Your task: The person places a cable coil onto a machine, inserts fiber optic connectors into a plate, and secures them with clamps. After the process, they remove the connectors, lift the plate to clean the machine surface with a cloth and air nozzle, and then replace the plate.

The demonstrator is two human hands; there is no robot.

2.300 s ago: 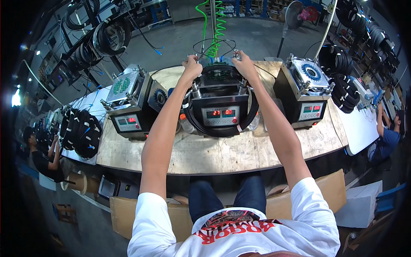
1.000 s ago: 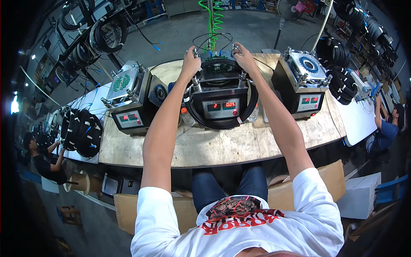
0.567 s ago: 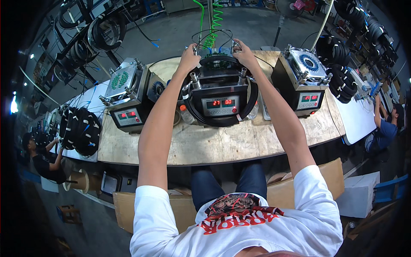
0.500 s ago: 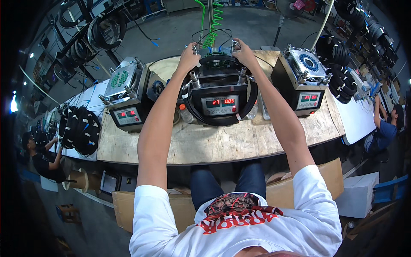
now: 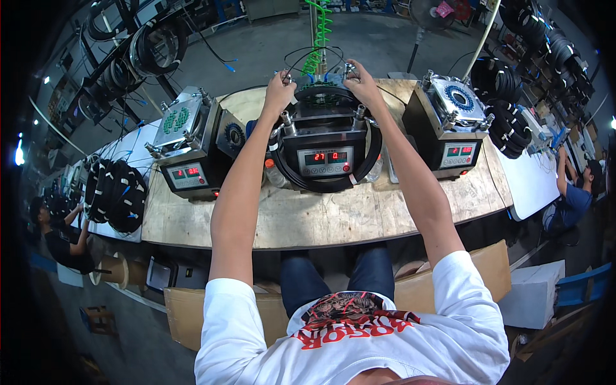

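Note:
Both arms reach forward to the middle machine, a black box (image 5: 325,138) with a lit red digital display (image 5: 325,158) on its front. At its far left corner, my left hand (image 5: 280,94) is closed around a small metal clamp knob (image 5: 287,78). My right hand (image 5: 363,87) grips the matching metal knob (image 5: 349,68) at the far right corner, fingers curled over it. A coil of black cable (image 5: 375,138) hangs around the machine's front. Near me, two more metal posts (image 5: 287,122) stand on its top. Green parts (image 5: 321,101) sit between the hands, partly hidden by cable.
Similar machines stand left (image 5: 187,151) and right (image 5: 449,122) on the plywood table (image 5: 321,221). Plastic bottles (image 5: 276,173) sit beside the middle one. A green coiled hose (image 5: 314,58) hangs behind. Black cable coils (image 5: 117,192) lie left; co-workers (image 5: 64,237) (image 5: 574,192) work at both sides.
My hands stay on the far knobs, with only a slight shift of the fingers. The whole scene sits slightly further left in view. The lit displays look different.

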